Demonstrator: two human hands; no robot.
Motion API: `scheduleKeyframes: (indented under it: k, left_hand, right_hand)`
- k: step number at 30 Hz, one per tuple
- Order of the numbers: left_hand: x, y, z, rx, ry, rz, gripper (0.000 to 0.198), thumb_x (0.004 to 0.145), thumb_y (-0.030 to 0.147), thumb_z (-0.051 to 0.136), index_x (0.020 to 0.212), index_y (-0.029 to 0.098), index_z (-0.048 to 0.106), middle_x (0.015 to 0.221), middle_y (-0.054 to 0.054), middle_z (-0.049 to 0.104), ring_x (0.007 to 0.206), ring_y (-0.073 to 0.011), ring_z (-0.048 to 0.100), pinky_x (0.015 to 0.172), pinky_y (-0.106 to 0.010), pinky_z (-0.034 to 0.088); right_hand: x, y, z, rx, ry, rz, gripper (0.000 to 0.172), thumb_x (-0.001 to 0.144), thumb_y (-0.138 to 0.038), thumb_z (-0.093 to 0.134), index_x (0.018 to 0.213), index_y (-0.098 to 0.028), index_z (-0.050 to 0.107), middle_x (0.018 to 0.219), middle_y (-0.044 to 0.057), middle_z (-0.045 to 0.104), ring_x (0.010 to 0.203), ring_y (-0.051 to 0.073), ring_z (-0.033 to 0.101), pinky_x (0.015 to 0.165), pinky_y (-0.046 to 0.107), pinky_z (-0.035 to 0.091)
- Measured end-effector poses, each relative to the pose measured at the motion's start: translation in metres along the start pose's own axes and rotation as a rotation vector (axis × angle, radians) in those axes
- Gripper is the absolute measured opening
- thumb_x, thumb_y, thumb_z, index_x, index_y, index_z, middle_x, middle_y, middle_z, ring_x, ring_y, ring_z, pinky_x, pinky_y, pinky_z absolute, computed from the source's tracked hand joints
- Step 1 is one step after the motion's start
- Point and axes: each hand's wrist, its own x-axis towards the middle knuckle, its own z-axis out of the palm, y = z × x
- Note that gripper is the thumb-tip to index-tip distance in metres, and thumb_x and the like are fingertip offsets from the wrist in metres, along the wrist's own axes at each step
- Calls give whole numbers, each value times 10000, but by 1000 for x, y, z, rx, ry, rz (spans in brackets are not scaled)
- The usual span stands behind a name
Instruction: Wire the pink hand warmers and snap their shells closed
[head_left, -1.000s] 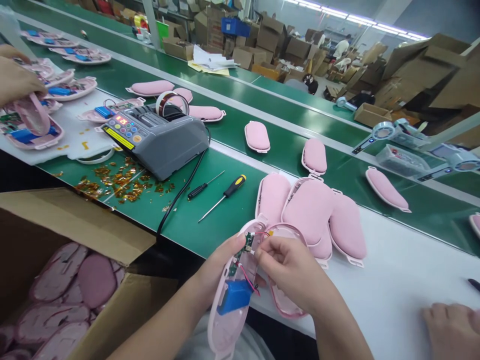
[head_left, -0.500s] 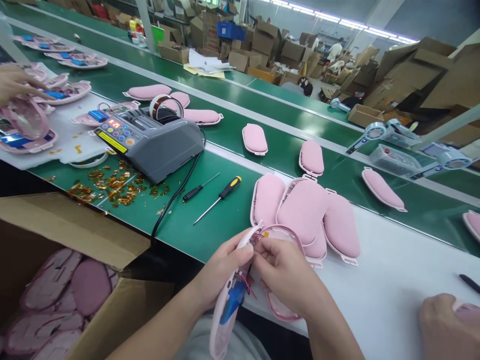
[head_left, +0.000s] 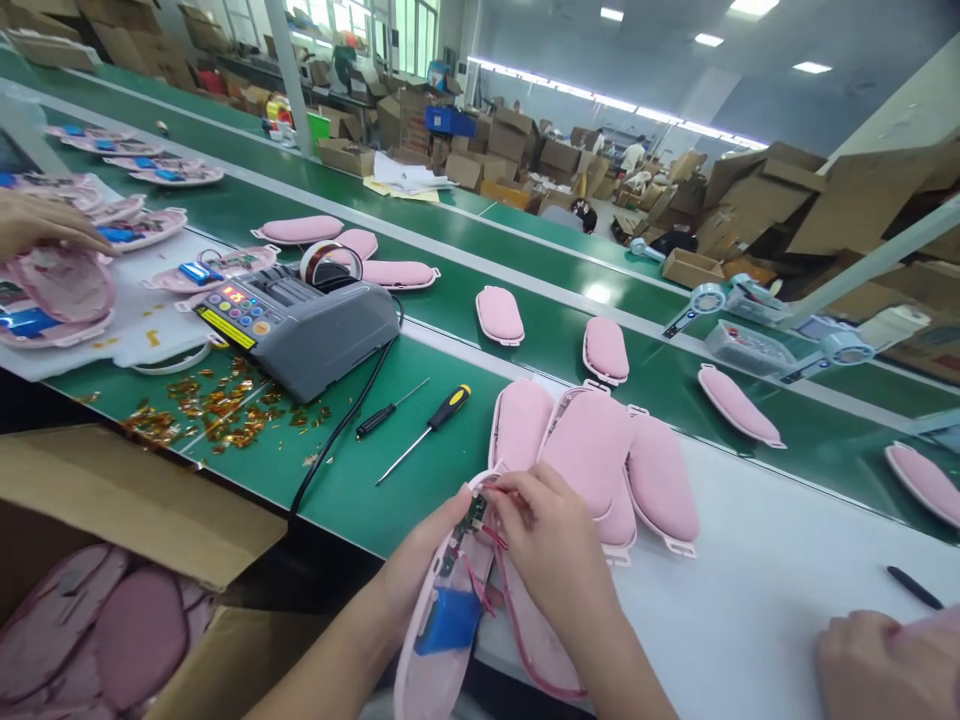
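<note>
My left hand [head_left: 416, 560] grips the edge of an opened pink oval shell [head_left: 420, 680], tilted up at the table's front edge. Inside it show a green circuit board [head_left: 466, 520], red wires [head_left: 480, 580] and a blue battery pack [head_left: 448, 620]. My right hand [head_left: 547, 530] has its fingers pinched at the shell's top end, by the wires; what exactly lies between the fingertips is hidden. Under my right hand lies another pink shell half [head_left: 529, 625], partly covered. Just beyond, several closed pink shells [head_left: 589, 440] lie overlapping on the white sheet.
Two screwdrivers [head_left: 426, 430] lie left of my hands, near a grey tape dispenser [head_left: 300, 325] and scattered amber tape bits [head_left: 225, 410]. A carton [head_left: 127, 510] of pink shells stands lower left. Other people's hands [head_left: 45, 225] work at both sides. More shells [head_left: 500, 315] sit on the green belt.
The shell in my left hand has turned, so its board and battery face me more. My right hand stays at its top end. The camera view has tilted up.
</note>
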Motion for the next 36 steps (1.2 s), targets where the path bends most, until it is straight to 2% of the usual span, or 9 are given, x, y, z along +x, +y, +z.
scheduleKeyframes:
  k: [3, 6, 8, 12, 15, 18, 25, 31, 36]
  left_hand:
    - [-1, 5, 4, -38, 21, -50, 499, 904, 525, 388, 960, 161, 725, 696, -64, 738, 558, -164, 667, 518, -226, 532]
    - [-1, 7, 6, -102, 59, -84, 498, 858, 518, 489, 929, 80, 715, 750, -121, 728, 588, -180, 656, 541, -266, 544]
    - [0, 6, 6, -139, 26, -74, 483, 798, 527, 574, 876, 69, 708, 719, -117, 707, 568, -173, 629, 527, -259, 514]
    - [1, 4, 6, -131, -74, -45, 505, 713, 571, 639, 671, 69, 679, 580, -87, 645, 529, -154, 596, 507, -224, 453]
    - [0, 2, 5, -119, -100, -78, 561, 712, 608, 615, 549, 71, 644, 517, -80, 614, 502, -141, 592, 527, -215, 459]
    - [0, 1, 3, -137, -87, -66, 506, 754, 558, 595, 602, 79, 657, 540, -75, 628, 517, -146, 601, 541, -227, 472]
    - [-8, 4, 17, -127, 66, 38, 258, 800, 359, 633, 870, 113, 659, 636, -36, 668, 519, -128, 598, 524, -221, 467]
    - [-9, 2, 22, -81, 50, 92, 300, 763, 390, 687, 918, 141, 624, 685, -22, 649, 616, -143, 623, 595, -238, 495]
    - [-11, 0, 22, 38, 75, 174, 338, 782, 347, 673, 1074, 184, 623, 828, -30, 688, 767, -158, 667, 677, -239, 508]
  right_hand:
    - [-3, 0, -8, 194, -6, 101, 175, 878, -295, 524, 805, -203, 653, 736, 17, 628, 631, 143, 576, 569, 247, 439]
    - [-9, -1, -19, 457, -152, 218, 186, 867, -346, 547, 874, -205, 669, 723, 2, 652, 582, 120, 569, 511, 212, 447]
    - [-12, -2, -24, 562, -228, 233, 210, 868, -362, 548, 869, -199, 679, 688, -5, 647, 545, 106, 561, 488, 198, 442]
    - [-12, -6, -26, 649, -410, 251, 272, 876, -391, 529, 773, -179, 665, 563, -16, 595, 518, 107, 560, 511, 206, 463]
    - [-11, -7, -28, 655, -593, 310, 285, 862, -390, 535, 717, -171, 645, 595, 0, 620, 567, 121, 604, 569, 223, 495]
    - [-10, -5, -31, 631, -685, 322, 229, 841, -360, 550, 750, -177, 653, 670, 9, 655, 640, 135, 635, 613, 234, 506]
    - [-5, -5, -28, 127, -575, 160, 165, 839, -219, 498, 684, -211, 551, 628, -39, 603, 592, 116, 563, 531, 217, 388]
    - [0, -10, -27, 170, -606, 151, 215, 828, -144, 406, 670, -214, 534, 651, -50, 599, 624, 109, 555, 579, 224, 395]
    - [4, -14, -28, 111, -522, 201, 159, 753, -134, 450, 619, -209, 489, 575, -73, 529, 549, 90, 471, 493, 206, 337]
